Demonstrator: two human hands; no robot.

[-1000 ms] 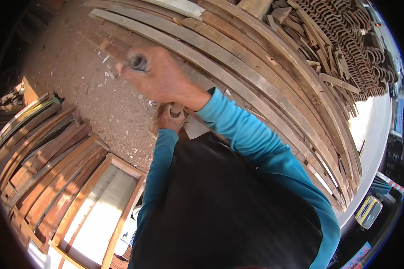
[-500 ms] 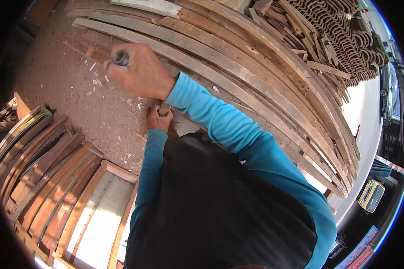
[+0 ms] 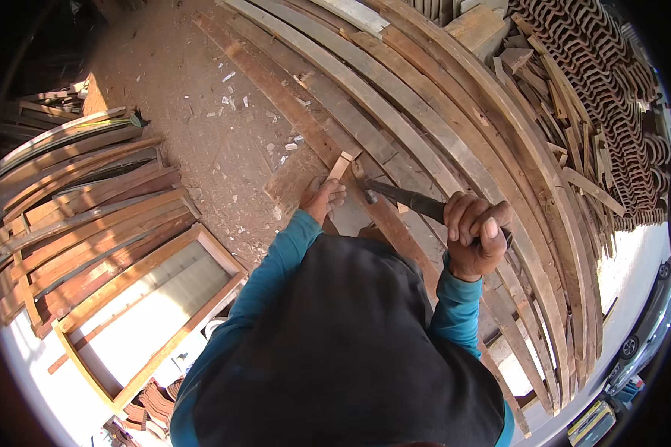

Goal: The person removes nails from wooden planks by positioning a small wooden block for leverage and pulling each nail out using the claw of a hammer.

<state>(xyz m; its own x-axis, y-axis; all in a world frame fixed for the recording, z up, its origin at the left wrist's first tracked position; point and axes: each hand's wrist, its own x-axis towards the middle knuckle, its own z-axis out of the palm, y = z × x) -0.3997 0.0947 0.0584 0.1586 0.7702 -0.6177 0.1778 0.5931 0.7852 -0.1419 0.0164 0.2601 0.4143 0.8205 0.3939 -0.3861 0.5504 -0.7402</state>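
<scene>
My left hand is closed on a short pale wooden block, held upright and slightly tilted, its cut top end showing above the fingers. My right hand wraps round the dark handle of what looks like a hammer. The tool slants leftward from my fist, and its small greyish head comes down just right of the block, beside a reddish-brown plank. The gap between head and block is small; whether they touch I cannot tell. My lower fingers hide the foot of the block.
Long weathered beams curve along my right. Beyond them lie a heap of wood scraps and stacked roof tiles. Wooden frames and boards stand at left. Pale chips litter the dirt floor.
My right hand has swung from raised at the upper left down to my right side, bringing the hammer low beside the block. The view has shifted; my left hand still holds the block.
</scene>
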